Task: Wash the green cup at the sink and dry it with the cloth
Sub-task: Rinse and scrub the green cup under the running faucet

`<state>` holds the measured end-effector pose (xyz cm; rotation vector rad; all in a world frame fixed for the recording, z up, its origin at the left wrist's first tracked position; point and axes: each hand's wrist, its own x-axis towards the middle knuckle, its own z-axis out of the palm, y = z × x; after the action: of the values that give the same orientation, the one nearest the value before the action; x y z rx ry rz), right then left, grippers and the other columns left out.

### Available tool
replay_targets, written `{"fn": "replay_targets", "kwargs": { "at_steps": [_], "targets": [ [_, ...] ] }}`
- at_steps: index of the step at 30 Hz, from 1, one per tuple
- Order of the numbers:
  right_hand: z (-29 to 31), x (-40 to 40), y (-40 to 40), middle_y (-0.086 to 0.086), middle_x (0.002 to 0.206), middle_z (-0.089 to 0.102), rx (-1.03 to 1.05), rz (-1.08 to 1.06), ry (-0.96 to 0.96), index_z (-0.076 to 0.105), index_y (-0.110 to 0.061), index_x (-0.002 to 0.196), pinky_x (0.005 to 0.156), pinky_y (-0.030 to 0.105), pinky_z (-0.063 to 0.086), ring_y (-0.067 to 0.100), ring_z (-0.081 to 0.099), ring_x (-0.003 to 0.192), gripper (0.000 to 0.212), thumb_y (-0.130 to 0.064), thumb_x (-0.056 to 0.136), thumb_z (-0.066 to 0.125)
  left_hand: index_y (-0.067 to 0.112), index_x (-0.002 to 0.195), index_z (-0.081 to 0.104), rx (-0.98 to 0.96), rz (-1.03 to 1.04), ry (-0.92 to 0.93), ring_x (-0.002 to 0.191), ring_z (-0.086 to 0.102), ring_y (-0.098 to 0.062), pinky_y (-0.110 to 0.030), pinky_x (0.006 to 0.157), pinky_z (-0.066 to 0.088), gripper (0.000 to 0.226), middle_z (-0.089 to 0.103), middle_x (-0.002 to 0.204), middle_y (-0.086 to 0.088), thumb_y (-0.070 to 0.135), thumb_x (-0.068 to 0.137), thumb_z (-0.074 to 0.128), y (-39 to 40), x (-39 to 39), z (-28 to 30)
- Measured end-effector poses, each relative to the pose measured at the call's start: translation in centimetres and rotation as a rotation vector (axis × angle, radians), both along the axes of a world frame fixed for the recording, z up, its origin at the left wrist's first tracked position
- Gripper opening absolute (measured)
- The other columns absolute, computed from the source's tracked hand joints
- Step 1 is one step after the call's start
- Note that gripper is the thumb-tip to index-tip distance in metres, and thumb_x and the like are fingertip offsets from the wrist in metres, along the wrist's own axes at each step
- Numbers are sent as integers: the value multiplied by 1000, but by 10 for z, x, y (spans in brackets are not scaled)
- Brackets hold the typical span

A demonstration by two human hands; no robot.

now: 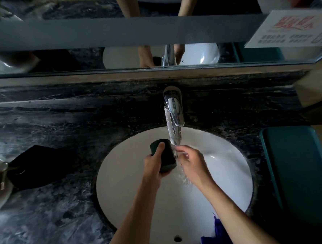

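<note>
Partly hidden green cup (pixel 165 155), left hand (pixel 155 165) gripping

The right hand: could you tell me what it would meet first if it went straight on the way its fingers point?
Probably the green cup, just beyond the right hand fingertips, which already sit in the water stream. Depth is unclear.

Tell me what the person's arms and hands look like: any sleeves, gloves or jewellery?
Both forearms are bare right up to the bottom edge of the picture, so no sleeves show. The left hand and the right hand wear no gloves, and no ring, watch or bracelet can be seen on either wrist. The light is dim, so very small details could be missed.
</note>
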<state>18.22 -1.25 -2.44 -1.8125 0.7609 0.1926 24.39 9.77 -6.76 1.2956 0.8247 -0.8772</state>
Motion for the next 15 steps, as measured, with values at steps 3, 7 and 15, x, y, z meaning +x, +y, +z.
{"fn": "replay_targets", "kwargs": {
  "at_steps": [3, 7, 15],
  "targets": [
    [33, 10, -10, 3, 79, 71, 20, -146, -141, 67, -27, 85, 65, 38, 53, 14, 62, 65, 28, -10, 102, 53, 4, 124, 65, -37, -9, 30, 106, 74, -39, -48, 79, 62, 49, 73, 123, -23, 45, 98, 71, 3, -8, 5],
    [76, 32, -15, -7, 60, 60, 183, -221, -311, 62, -16, 78, 41, 24, 41, 9, 52, 46, 30, -34, 101, 54, 13, 123, 67, -146, 103, 140, 98, 71, -30, -43, 71, 60, 43, 79, 107, -14, 47, 96, 71, 8, -18, 16],
    [88, 46, -11, -7, 50, 54, 281, -231, -191, 62, -8, 75, 34, 19, 31, 8, 44, 38, 33, -20, 106, 58, 20, 110, 62, -272, 188, 242, 83, 75, -28, -44, 59, 65, 35, 81, 70, -9, 50, 95, 70, 28, -36, 38]
  ]
}}
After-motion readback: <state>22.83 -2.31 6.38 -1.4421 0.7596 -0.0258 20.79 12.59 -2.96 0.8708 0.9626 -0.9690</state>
